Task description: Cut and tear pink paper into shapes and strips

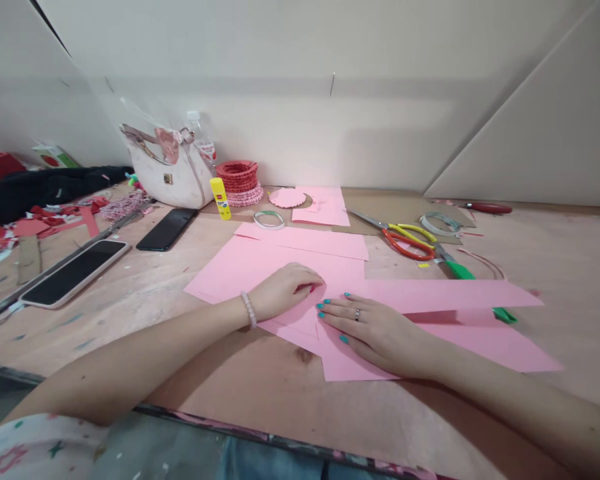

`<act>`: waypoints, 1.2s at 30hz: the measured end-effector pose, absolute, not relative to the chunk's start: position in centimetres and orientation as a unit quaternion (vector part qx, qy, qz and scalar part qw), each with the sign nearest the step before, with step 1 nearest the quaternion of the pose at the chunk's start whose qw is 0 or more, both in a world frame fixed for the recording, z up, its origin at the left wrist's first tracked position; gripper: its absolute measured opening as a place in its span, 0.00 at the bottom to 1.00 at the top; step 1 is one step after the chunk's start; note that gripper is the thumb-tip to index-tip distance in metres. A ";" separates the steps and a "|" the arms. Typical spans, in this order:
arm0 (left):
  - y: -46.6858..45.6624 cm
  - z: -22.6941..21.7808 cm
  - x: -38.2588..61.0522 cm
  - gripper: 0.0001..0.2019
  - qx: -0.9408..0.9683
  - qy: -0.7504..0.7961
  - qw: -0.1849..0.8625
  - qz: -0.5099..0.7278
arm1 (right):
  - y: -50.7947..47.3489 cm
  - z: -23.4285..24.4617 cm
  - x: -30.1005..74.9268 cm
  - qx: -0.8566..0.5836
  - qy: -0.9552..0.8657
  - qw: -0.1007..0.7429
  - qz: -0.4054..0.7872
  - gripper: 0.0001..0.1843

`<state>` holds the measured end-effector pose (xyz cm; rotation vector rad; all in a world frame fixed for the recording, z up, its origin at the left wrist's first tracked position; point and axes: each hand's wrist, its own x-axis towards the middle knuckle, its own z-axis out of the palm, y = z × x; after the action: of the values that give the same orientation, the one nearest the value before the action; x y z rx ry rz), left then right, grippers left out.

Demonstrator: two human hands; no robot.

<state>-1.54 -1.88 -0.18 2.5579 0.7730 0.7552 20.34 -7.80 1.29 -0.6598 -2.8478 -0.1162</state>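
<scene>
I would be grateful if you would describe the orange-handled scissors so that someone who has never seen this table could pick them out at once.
On the wooden table, find the pink paper sheets and look just beyond their far right corner. The orange-handled scissors lie there, next to a brown cardboard sheet. Their bright orange loops set them apart from the yellow handles crossing them.

Our right hand (380,333) can pass rightward over the wooden counter (570,300); orange-handled scissors (405,244) and a yellow glue stick (221,199) block the way ahead; a smartphone (75,273) blocks the left
</scene>
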 end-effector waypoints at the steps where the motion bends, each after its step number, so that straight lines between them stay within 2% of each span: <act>1: -1.9 -0.2 -1.5 0.12 0.906 0.277 0.180 0.265 | -7.8 1.3 20.3 -0.225 -0.968 0.111 -0.033 0.19; 20: -1.9 -0.2 -1.6 0.12 0.904 0.302 0.164 0.255 | -7.9 0.5 20.6 -0.233 -0.957 0.171 0.001 0.19; 24: -2.1 -0.2 -1.6 0.11 0.913 0.310 0.107 0.241 | -7.8 0.5 20.5 -0.238 -0.957 0.167 0.001 0.20; 30: -2.8 0.4 -1.4 0.12 0.946 0.287 -0.034 0.145 | -7.9 0.7 20.5 -0.235 -0.958 0.162 0.009 0.20; 36: -3.2 0.6 -1.8 0.19 0.957 0.275 -0.080 0.046 | -8.0 0.6 20.5 -0.232 -0.958 0.166 0.007 0.20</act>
<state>-1.80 -3.17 0.60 3.1692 0.9119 0.1524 20.54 -7.98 0.62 -0.6609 -2.7297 0.0204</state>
